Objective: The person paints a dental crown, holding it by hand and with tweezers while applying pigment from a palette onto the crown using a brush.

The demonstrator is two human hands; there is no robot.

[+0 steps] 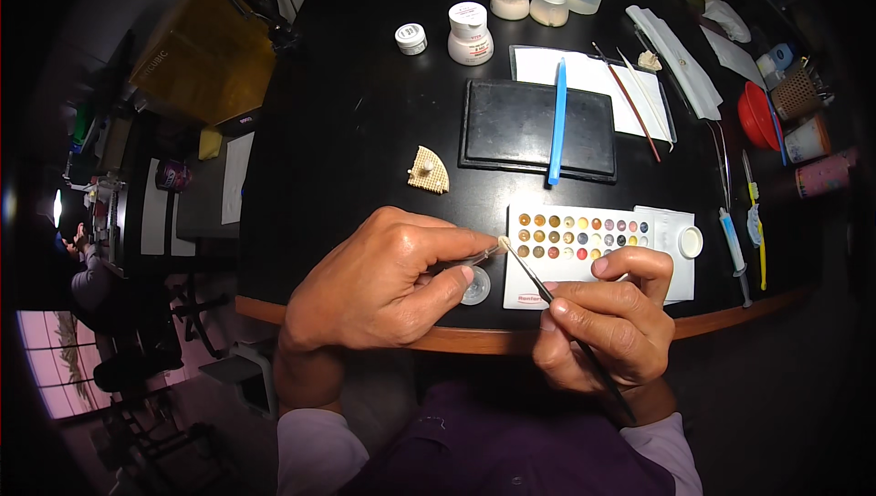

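Note:
My left hand [379, 277] is closed on what look like slim metal tweezers [485, 254], gripped between thumb and forefinger. At their tip sits a small pale piece [503, 242], like a tooth crown, too small to make out well. My right hand [613, 323] holds a fine paintbrush [534, 279] by its dark handle, and the bristles meet or nearly meet the pale piece. Beneath the brush lies a white palette [525, 298] with rows of coloured wells, partly covered by my right fingers. A small clear glass dish [475, 288] shows beside my left thumb.
Beyond my left hand lies a beige honeycomb tray piece [427, 170] with a peg. A blue stick [558, 122] rests across a black flat case [493, 126]. Jars [470, 35] stand at the back. A syringe [733, 245] and a red bowl [759, 117] are at right.

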